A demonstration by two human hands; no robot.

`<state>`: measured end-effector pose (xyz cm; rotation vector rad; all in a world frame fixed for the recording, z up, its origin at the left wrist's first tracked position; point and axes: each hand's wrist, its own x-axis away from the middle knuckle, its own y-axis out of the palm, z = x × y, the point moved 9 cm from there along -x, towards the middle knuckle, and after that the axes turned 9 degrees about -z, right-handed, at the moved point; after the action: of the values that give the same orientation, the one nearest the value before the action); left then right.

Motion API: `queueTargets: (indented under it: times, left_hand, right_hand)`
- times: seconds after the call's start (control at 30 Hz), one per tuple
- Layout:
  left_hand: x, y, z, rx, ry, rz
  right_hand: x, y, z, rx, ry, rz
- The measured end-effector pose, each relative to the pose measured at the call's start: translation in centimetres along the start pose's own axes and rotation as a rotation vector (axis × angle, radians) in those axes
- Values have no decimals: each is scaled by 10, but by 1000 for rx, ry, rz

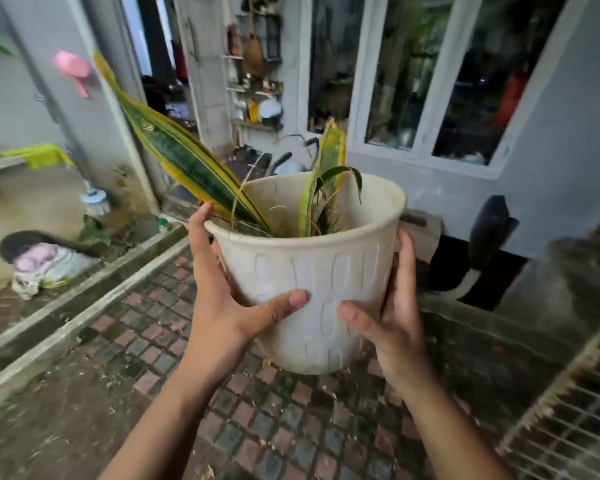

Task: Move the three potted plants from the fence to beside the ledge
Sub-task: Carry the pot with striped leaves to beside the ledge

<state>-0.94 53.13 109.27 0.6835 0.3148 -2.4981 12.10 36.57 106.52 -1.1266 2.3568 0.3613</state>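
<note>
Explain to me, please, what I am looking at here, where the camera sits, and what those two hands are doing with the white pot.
There is no machine here: a person wears one wide-angle camera on the head, looking forward and down, so you see their own bare arms. The left hand and right hand clasp a white pot from either side, thumbs pressed on its near wall, holding it up above the brick paving. A plant with long green, yellow-edged leaves grows in it. To the left runs a low concrete ledge; ahead is a house wall with a window. A wire grid shows at lower right. The other two pots are not in view.
</note>
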Motion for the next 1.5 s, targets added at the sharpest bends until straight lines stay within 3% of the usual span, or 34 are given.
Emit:
queueTargets:
  times: [0.3, 0.47, 0.7, 1.0, 1.27, 1.5]
  left_hand:
    - [-84, -47, -55, -158, -12, 336]
    - [-110, -102, -84, -223, -56, 529]
    - [-150, -213, -148, -270, -74, 684]
    - [-253, -346, -243, -296, -181, 679]
    - [-367, -429, -356, -279, -235, 620]
    - [-462, -508, -461, -262, -273, 658]
  right_hand:
    - [-162, 3, 90, -80, -63, -296]
    - [-243, 52, 139, -105, -96, -429]
    - [-332, 148, 244, -265, 16, -575]
    - [-464, 234, 362, -377, 124, -556]
    - [-588, 259, 489, -372, 202, -431]
    - [-709, 292, 598, -383, 248, -470]
